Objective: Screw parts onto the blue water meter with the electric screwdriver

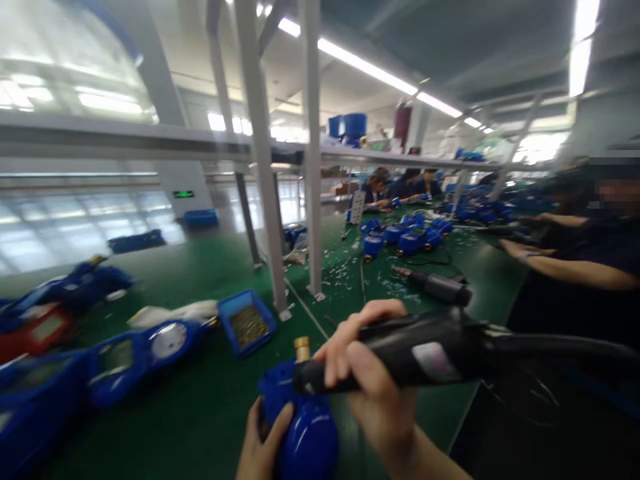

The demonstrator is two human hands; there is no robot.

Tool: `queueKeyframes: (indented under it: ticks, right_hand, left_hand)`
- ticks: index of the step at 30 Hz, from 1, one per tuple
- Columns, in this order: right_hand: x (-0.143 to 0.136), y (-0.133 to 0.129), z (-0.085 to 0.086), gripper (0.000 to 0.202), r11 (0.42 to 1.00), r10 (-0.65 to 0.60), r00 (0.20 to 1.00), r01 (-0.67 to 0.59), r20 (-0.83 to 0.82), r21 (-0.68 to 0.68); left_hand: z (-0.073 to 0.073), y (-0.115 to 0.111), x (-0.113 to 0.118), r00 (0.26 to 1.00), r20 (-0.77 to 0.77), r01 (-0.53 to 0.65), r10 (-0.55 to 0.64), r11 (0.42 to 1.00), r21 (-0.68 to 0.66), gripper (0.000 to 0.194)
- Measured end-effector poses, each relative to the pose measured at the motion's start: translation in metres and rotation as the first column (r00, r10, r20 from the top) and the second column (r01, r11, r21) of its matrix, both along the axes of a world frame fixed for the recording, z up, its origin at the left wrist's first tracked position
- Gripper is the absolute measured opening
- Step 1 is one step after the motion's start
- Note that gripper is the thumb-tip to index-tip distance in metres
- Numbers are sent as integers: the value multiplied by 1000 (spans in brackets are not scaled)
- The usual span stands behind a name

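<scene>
A blue meter housing (309, 437) with a brass fitting (302, 349) on top stands at the bottom centre. Around its left side are the fingers of my left hand (265, 437). My right hand (373, 373) is wrapped round a black power tool (415, 347), held roughly level. The tool's nose meets the upper part of the housing beside the brass fitting; its exact contact point is hidden. A cable leads from the tool's rear to the right edge.
A blue tray of small brass-coloured parts (249, 325) and a white glove (180, 313) lie left. Blue meters (170, 340) line the left side. White shelf posts (313, 167) rise ahead. Another tool (440, 287) lies beyond my right hand. A person (590, 267) works at right.
</scene>
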State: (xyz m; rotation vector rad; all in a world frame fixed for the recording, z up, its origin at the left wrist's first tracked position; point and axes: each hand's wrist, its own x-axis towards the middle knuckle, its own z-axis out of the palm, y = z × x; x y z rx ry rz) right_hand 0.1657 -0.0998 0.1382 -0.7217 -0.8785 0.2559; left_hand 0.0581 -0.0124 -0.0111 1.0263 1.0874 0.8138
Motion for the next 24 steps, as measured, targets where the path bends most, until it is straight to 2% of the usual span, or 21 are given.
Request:
queueKeyframes:
  ticks: [1, 3, 5, 11, 14, 19, 24]
  right_hand:
    - [0, -5, -2, 19, 1000, -9, 999, 10, -41, 29]
    - [2, -9, -5, 19, 997, -49, 996, 52, -77, 49]
    - [3, -8, -7, 20, 997, -68, 995, 70, -71, 26]
    - [-6, 0, -12, 26, 995, -54, 998, 51, -36, -81]
    - [-10, 3, -15, 26, 994, -14, 1000, 13, -13, -112]
    - [-12, 7, -22, 24, 996, -8, 999, 13, 48, -92]
    - [-16, 14, -47, 23, 992, 47, 987, -29, 151, -122]
  left_hand:
    - [-2, -7, -6, 999, 40, 12, -10, 999, -47, 76]
    - [-1, -13, -13, 964, 227, 163, -141, 983, -84, 90]
    - [3, -10, -17, 912, 351, 268, -212, 956, -122, 101]
    - [9, 2, -31, 777, 534, 477, -334, 865, -154, 97]
    - [4, 5, -34, 744, 553, 527, -376, 838, -140, 94]
    - [2, 6, -33, 752, 543, 526, -373, 837, -153, 92]
    - [1, 8, -36, 763, 523, 518, -380, 843, -143, 95]
